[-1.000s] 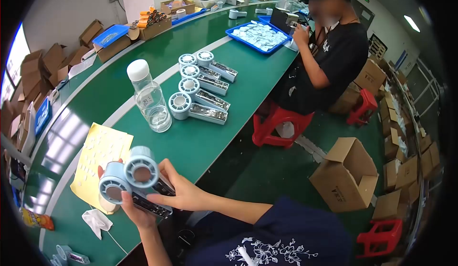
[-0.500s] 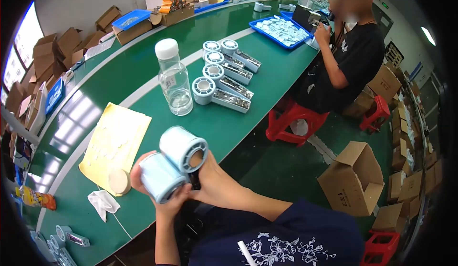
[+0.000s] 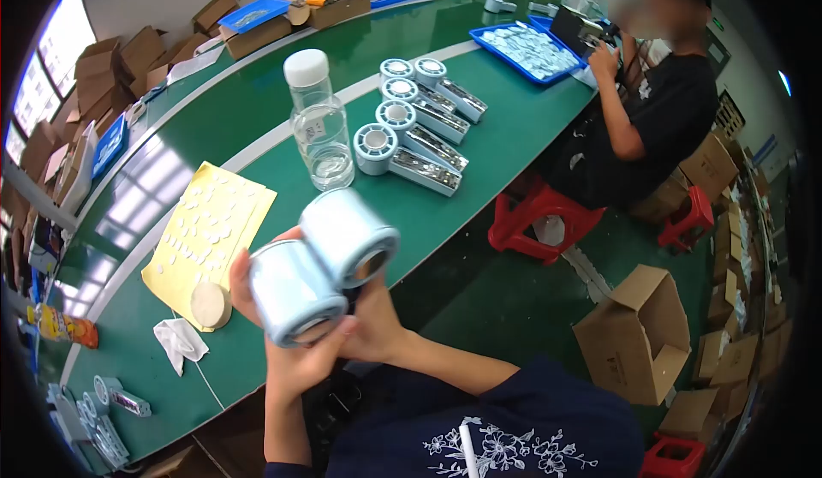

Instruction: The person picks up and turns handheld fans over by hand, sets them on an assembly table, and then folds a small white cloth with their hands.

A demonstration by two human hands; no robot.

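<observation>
My left hand [image 3: 295, 362] is wrapped round a light-blue handheld fan [image 3: 291, 285] with a cylindrical head, thumb near its lower rim. Against it, slightly higher and to the right, sits a second light-blue fan [image 3: 342, 230]; my right hand [image 3: 377, 319] grips it from below. The two heads touch side by side, their open ends tilted down toward me, and their handles are hidden by my hands. Farther along the table stands a row of several similar fans [image 3: 374, 146], handles laid open with inner parts showing.
A clear bottle [image 3: 325, 140] with a white lid stands beyond my hands. At left lie yellow paper [image 3: 193, 238] with small white pieces, a round tan block [image 3: 211, 305] and a white cloth [image 3: 180, 345]. A co-worker [image 3: 651, 118] sits at right near a blue tray [image 3: 531, 50].
Both fans have risen slightly in my hands and turned, so their open ends show less. The camera view has shifted a little.
</observation>
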